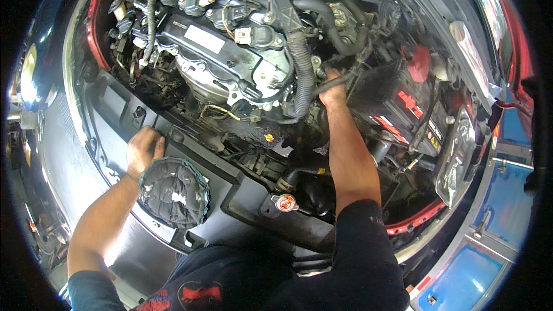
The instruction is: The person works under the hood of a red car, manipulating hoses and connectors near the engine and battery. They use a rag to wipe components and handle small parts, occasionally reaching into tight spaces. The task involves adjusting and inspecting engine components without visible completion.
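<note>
My left hand (pixel 145 149) rests on the black plastic front panel (pixel 199 164), its fingers curled in and pressed together. No object shows in it. Beside that wrist lies a round, dark quilted pad (pixel 174 193) with a frayed green edge. My right arm reaches deep between the engine (pixel 230 60) and the black battery (pixel 377 95). There my right hand (pixel 332 89) is bent in among hoses and fittings, with a thin black hose (pixel 344 83) crossing it. Its fingertips are partly hidden, and what they grip cannot be made out.
A ribbed hose (pixel 302 75) runs close left of my right hand. The radiator cap (pixel 286 202) sits at the front. A red terminal cover (pixel 416 63) tops the battery, with a headlamp (pixel 455 161) to its right. Blue cabinets (pixel 501 204) stand beyond the car.
</note>
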Action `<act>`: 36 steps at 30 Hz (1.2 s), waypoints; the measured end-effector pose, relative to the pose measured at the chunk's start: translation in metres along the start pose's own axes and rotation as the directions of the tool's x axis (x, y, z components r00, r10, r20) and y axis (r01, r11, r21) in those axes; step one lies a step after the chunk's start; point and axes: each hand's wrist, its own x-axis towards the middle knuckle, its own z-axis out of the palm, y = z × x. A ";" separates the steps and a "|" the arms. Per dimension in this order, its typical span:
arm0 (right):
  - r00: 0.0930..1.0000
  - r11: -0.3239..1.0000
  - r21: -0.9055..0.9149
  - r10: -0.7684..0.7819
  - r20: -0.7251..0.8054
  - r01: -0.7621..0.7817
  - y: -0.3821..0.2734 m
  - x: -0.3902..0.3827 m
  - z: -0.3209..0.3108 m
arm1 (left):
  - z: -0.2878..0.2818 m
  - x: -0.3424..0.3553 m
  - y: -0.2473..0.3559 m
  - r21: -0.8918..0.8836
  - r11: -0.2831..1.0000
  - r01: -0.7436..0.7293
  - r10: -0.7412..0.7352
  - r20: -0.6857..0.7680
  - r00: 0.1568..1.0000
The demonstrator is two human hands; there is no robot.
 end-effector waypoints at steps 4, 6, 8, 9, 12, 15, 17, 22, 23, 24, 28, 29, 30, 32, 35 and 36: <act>0.979 0.944 0.271 0.201 -0.012 -0.191 0.008 0.011 0.001 | 0.000 -0.001 -0.003 -0.012 1.000 -0.018 0.018 0.012 1.000; 0.982 0.862 0.471 0.178 0.063 -0.186 0.002 0.004 0.007 | -0.002 -0.002 -0.004 -0.025 1.000 -0.017 0.017 0.028 0.999; 0.961 0.848 0.500 0.258 -0.095 -0.178 -0.009 -0.008 0.013 | -0.002 -0.002 -0.006 -0.014 0.999 -0.041 0.042 0.033 0.999; 0.985 0.988 -0.147 0.022 -0.174 -0.048 -0.013 -0.019 0.013 | -0.002 -0.002 -0.006 -0.007 0.999 -0.054 0.054 0.028 0.998; 0.915 0.740 -0.577 0.130 -0.382 -0.346 -0.017 -0.033 0.010 | 0.000 -0.002 -0.008 -0.024 0.999 -0.044 0.045 0.013 0.999; 0.953 0.805 -0.580 -0.063 -0.296 -0.127 -0.005 -0.029 0.007 | 0.003 -0.002 -0.007 0.003 1.000 -0.031 0.031 -0.011 0.999; 0.964 0.893 -0.447 -0.159 -0.211 0.049 0.007 -0.021 0.007 | 0.004 -0.001 -0.006 0.010 1.000 -0.007 0.007 0.015 1.000; 0.979 0.988 0.147 0.077 -0.187 -0.050 0.019 -0.016 0.014 | 0.005 0.000 0.001 -0.006 1.000 0.010 -0.010 -0.009 1.000; 0.966 0.906 0.418 0.159 -0.202 -0.062 0.019 -0.015 0.019 | 0.005 0.000 0.001 -0.002 1.000 0.003 -0.003 -0.012 1.000; 0.951 0.752 0.656 0.241 -0.192 -0.058 0.019 -0.015 0.022 | 0.005 0.000 0.002 -0.006 1.000 -0.003 0.003 -0.022 1.000; 0.937 0.977 -0.174 0.055 -0.344 -0.121 0.018 -0.013 0.022 | 0.002 -0.002 -0.002 0.021 1.000 -0.008 0.008 0.004 1.000; 0.956 0.976 -0.190 0.048 -0.288 -0.106 0.017 -0.014 0.019 | 0.002 -0.002 -0.004 0.010 1.000 -0.021 0.021 0.004 1.000; 0.968 0.992 -0.081 0.071 -0.242 -0.093 0.016 -0.013 0.017 | 0.001 -0.003 -0.006 0.001 0.999 -0.034 0.034 0.001 0.999; 0.972 0.974 -0.209 0.041 -0.230 -0.091 0.012 -0.016 0.013 | 0.000 -0.004 -0.009 -0.005 0.999 -0.054 0.054 -0.008 0.999; 0.934 0.810 -0.586 -0.180 -0.308 -0.037 -0.002 -0.030 0.011 | 0.001 -0.006 -0.014 -0.027 0.998 -0.056 0.055 -0.029 0.998; 0.943 0.782 -0.623 -0.209 -0.259 0.003 -0.009 -0.036 0.012 | 0.002 -0.007 -0.015 -0.009 0.998 -0.069 0.069 -0.045 0.997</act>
